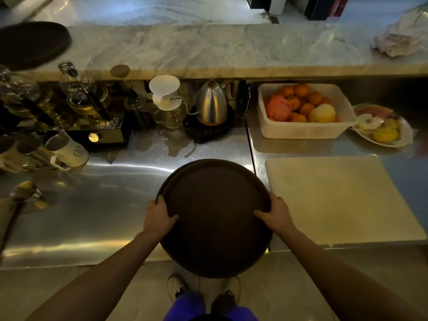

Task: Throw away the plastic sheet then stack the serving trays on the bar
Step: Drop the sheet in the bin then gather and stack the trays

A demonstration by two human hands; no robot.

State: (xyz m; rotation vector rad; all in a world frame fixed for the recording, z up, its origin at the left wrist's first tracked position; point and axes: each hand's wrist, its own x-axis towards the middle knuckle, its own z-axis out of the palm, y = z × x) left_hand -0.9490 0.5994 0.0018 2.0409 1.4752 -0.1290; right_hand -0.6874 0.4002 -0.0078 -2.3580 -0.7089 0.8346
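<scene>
- Gripping opposite rims, the left hand and right hand held round brown serving trays, seemingly two, fingers curled over the edges, at lower centre.
- Another dark tray lay on the marble bar at upper left, well apart, nearer the left hand.
- Crumpled plastic sheet sat upper right.
</scene>
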